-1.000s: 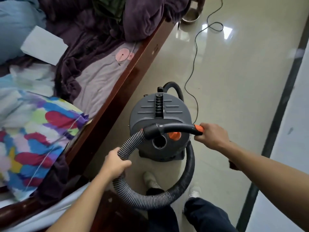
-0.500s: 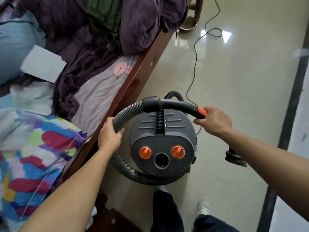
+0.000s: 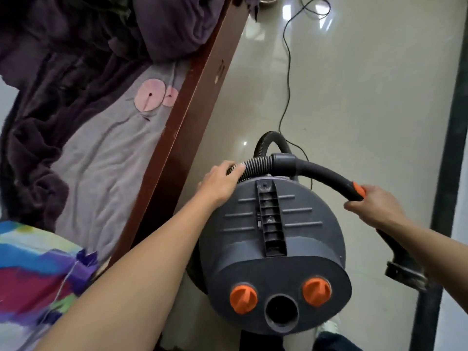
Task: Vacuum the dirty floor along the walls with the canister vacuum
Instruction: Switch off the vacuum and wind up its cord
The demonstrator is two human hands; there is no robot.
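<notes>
My left hand (image 3: 222,182) curls over the ribbed hose (image 3: 253,167) and grips it where it arches above the back of the canister vacuum (image 3: 273,239). I hold it there, I think, to keep the loop from dragging or catching on the wooden bed frame (image 3: 192,102) just beside my forearm. The canister stands on the glossy floor (image 3: 354,97) between the bed and the wall side, directly below me. It is a dark grey drum with a ribbed lid, a black carry handle down the middle, two orange knobs (image 3: 243,298) and an open round port (image 3: 281,311) between them (nothing is plugged into that port). A thin black power cord (image 3: 287,72) trails away across the tiles behind it. My right hand (image 3: 372,206) is closed around the curved black hose handle (image 3: 321,173) just past its orange collar, which lets me steer the tube. Below that wrist the nozzle (image 3: 405,272) hangs near the dark strip (image 3: 445,122) along the wall, likely the edge I mean to clean; whether it touches the floor I cannot tell.
</notes>
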